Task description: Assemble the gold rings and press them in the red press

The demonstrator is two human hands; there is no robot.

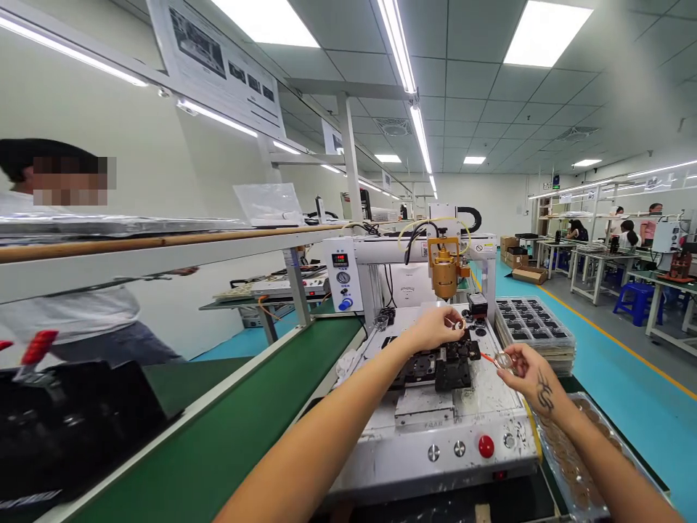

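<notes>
Head view: at the far side of the black fixture (454,370), the left hand (438,328) has its fingertips closed on what looks like a small round part (459,325); apart from it, the right hand (523,369) pinches a clear round piece (504,360) just right of the fixture. An orange stick (486,357) beside that piece points lengthwise toward the fixture's right edge, nearer the right hand. White machine bed (490,403) shows before and right of the fixture; a gold machine head (444,277) hangs above, behind.

Bright white light from ceiling panels (547,33) and long tube lights (398,43); the near panels glare blank. A pale smear hazes the ceiling (471,80) at right. Wide-angle distortion stretches the left side; pixelation covers part of a person (81,312).
</notes>
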